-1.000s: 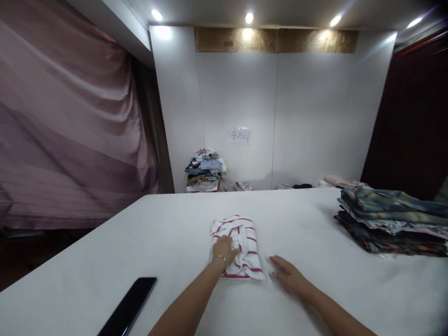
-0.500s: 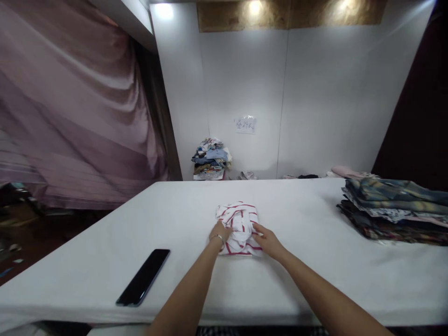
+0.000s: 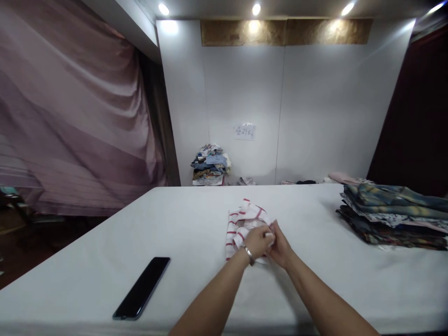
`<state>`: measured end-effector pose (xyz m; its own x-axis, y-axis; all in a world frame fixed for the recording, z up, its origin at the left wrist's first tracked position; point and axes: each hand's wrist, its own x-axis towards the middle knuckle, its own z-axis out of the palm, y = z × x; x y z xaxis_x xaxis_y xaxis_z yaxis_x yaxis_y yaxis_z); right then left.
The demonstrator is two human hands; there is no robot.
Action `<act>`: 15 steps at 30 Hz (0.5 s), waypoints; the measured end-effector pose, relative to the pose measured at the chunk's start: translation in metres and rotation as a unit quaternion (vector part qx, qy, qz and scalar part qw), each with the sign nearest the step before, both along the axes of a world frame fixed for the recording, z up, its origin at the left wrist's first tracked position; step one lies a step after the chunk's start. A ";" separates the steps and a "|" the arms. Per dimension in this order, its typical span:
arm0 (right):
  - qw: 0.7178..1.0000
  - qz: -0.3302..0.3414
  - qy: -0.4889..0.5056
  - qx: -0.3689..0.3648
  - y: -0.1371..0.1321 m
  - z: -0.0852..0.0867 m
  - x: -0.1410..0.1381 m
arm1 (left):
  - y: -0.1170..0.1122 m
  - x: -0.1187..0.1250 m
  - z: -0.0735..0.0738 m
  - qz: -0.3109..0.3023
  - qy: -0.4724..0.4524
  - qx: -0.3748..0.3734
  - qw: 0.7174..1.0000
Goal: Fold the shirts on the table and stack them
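Observation:
A folded white garment with red stripes (image 3: 241, 221) lies near the middle of the white table (image 3: 196, 224). My left hand (image 3: 257, 241), with a bracelet at the wrist, is closed on the garment's near right edge. Right beside it, my right hand (image 3: 280, 245) is closed on the same edge, and the two hands touch. The garment's near right part is lifted and bunched between them. The fingertips are partly hidden in the cloth.
A black phone (image 3: 142, 288) lies at the table's near left. A stack of folded patterned clothes (image 3: 392, 214) sits at the right edge. A pile of clothes (image 3: 210, 164) rests on the floor by the white back wall. A mauve curtain (image 3: 70, 116) hangs at left.
My hands were on either side of the garment; now they have come together at its right edge and gripped it. The garment has turned and bunched up.

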<state>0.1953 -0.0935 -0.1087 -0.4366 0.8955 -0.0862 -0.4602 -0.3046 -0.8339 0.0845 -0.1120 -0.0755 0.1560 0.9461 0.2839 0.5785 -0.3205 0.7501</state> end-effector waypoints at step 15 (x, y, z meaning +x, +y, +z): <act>0.967 -0.182 -0.178 0.033 0.037 0.031 0.140 | -0.027 -0.078 -0.046 0.247 0.088 -0.095 0.960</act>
